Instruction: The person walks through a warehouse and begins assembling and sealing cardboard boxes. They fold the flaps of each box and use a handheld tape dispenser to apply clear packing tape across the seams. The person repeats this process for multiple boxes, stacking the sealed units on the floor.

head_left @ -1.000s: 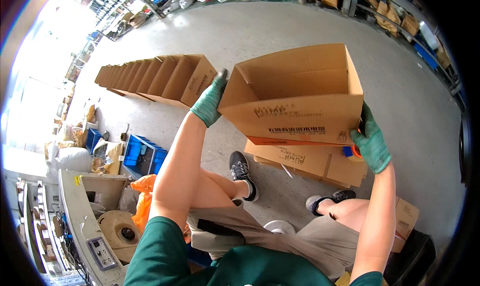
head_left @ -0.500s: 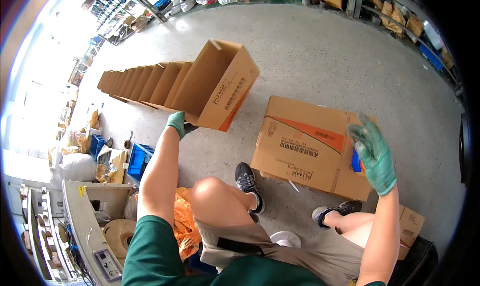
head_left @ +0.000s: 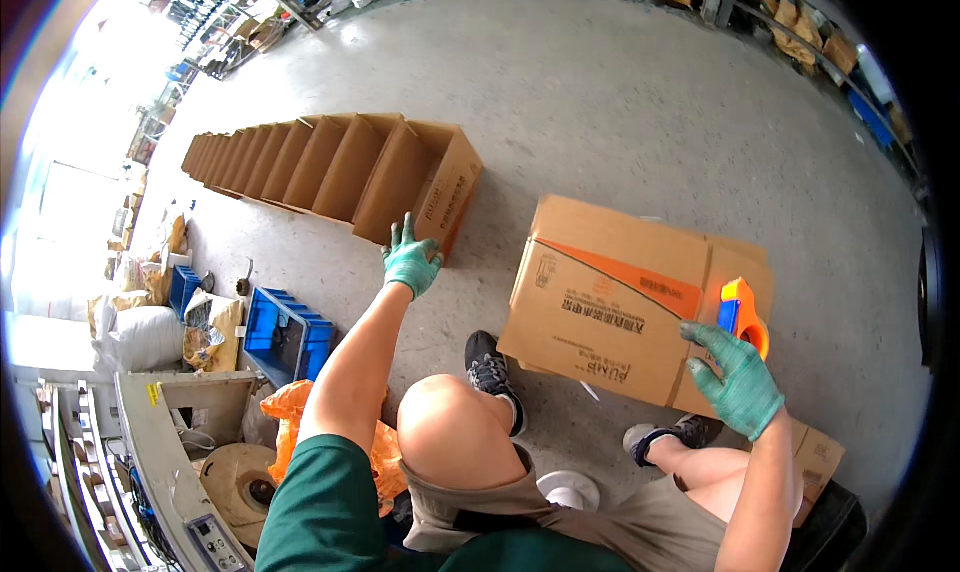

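Note:
My left hand (head_left: 410, 262), in a green glove, has its fingers spread and holds nothing. It is at the near side of the open cardboard box (head_left: 455, 187) at the right end of a long row of open cardboard boxes (head_left: 290, 167); whether it touches the box I cannot tell. My right hand (head_left: 740, 377), also gloved, is open, thumb apart from fingers, over the right part of a stack of flattened cardboard boxes (head_left: 590, 302). Just beyond its fingers, an orange and blue tape dispenser (head_left: 748, 322) sits on the stack.
A blue crate (head_left: 285, 337) stands on the floor at left, near an orange plastic bag (head_left: 290, 412). A grey machine (head_left: 175, 472) with a reel is at lower left. My shoes (head_left: 490, 367) are before the stack. Another carton (head_left: 818, 462) lies at lower right. Shelving lines the far edge.
The end box has moved left and down, level with the row. My left hand has let go of it and spread its fingers. My right hand has come nearer me, uncovering the tape dispenser.

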{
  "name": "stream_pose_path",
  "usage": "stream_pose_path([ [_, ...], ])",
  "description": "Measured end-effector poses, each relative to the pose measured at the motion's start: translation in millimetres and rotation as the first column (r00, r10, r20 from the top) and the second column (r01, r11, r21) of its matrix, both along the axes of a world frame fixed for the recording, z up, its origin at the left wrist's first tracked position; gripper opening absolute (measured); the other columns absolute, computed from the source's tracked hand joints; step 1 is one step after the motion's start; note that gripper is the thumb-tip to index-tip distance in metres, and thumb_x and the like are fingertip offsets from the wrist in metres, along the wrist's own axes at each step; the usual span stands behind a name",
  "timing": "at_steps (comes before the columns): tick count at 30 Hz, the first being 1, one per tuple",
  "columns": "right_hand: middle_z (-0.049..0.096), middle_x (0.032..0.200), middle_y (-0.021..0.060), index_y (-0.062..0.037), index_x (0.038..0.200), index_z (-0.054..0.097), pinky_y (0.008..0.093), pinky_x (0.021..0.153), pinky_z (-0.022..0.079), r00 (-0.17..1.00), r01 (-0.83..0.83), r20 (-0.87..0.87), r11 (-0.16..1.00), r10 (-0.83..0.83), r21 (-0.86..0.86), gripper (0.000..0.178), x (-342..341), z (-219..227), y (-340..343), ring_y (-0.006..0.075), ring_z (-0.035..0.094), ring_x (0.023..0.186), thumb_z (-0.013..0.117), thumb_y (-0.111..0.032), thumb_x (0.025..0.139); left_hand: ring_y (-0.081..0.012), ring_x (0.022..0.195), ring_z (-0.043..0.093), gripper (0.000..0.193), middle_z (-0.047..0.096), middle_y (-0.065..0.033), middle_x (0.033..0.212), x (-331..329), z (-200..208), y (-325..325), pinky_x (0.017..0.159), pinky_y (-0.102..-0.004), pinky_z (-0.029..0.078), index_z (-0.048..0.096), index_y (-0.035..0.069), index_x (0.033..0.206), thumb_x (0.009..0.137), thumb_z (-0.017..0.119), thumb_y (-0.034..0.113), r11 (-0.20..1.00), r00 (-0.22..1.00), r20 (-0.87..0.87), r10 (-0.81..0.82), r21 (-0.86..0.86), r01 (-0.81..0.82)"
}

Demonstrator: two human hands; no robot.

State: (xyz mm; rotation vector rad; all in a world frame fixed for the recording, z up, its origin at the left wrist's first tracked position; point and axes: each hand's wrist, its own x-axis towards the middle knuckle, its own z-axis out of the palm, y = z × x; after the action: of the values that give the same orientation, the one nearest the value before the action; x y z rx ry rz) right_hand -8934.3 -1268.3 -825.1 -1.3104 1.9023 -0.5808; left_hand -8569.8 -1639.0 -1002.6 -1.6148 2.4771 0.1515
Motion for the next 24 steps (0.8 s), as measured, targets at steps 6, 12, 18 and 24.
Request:
stream_pose_path([
  [6, 0.060, 0.128, 0.0184, -0.0094, 0.137, 0.053, 0.0438, 0.100, 0.049, 0.923, 0.145, -0.385, 0.951, -0.030, 0.274, 0.052, -30.0, -9.3, 2.1, 0.0370, 0.060, 0.117, 0.067, -0.025, 0.090, -0.0262, 0.104, 0.065, 0.032, 0.066, -0.0134, 0.120, -31.4, 10.7, 2.0, 0.090, -0.0350, 0.052, 0.063, 0.002, 0.124, 0.096, 0.056, 0.017, 0.930, 0.885, -0.466, -0.011, 0.320, 0.181],
  [12, 0.056, 0.127, 0.0241, -0.0196, 0.147, 0.043, 0.0466, 0.100, 0.049, 0.824, 0.215, -0.565, 0.904, 0.036, 0.370, 0.072, -37.6, -64.4, 33.3, 0.0404, 0.059, 0.113, 0.074, -0.026, 0.083, -0.0193, 0.099, 0.061, 0.037, 0.064, -0.0053, 0.115, -129.2, 37.9, 43.4, 0.074, -0.0369, 0.057, 0.061, 0.007, 0.130, 0.095, 0.053, 0.019, 0.573, 0.977, -0.140, 0.163, 0.819, 0.022],
  [18, 0.064, 0.120, 0.0205, -0.0243, 0.139, 0.054, 0.0510, 0.101, 0.045, 0.773, 0.240, -0.629, 0.881, 0.081, 0.409, 0.050, -32.1, -117.1, 27.9, 0.0375, 0.061, 0.117, 0.055, -0.008, 0.091, -0.0276, 0.105, 0.066, 0.037, 0.065, -0.0128, 0.123, -137.0, 24.8, 55.5, 0.072, -0.0421, 0.060, 0.064, 0.004, 0.124, 0.096, 0.052, 0.023, 0.652, 0.972, 0.015, 0.233, 0.740, -0.167],
  [24, 0.067, 0.112, 0.0159, -0.0211, 0.131, 0.060, 0.0524, 0.106, 0.040, 0.784, 0.241, -0.620, 0.932, -0.024, 0.269, 0.048, -44.7, -145.6, 38.5, 0.0334, 0.066, 0.107, 0.054, -0.001, 0.088, -0.0307, 0.103, 0.068, 0.036, 0.065, -0.0166, 0.123, -144.6, 37.8, 87.0, 0.064, -0.0398, 0.063, 0.066, 0.002, 0.123, 0.092, 0.062, 0.020, 0.607, 0.866, -0.068, 0.496, 0.741, -0.289],
])
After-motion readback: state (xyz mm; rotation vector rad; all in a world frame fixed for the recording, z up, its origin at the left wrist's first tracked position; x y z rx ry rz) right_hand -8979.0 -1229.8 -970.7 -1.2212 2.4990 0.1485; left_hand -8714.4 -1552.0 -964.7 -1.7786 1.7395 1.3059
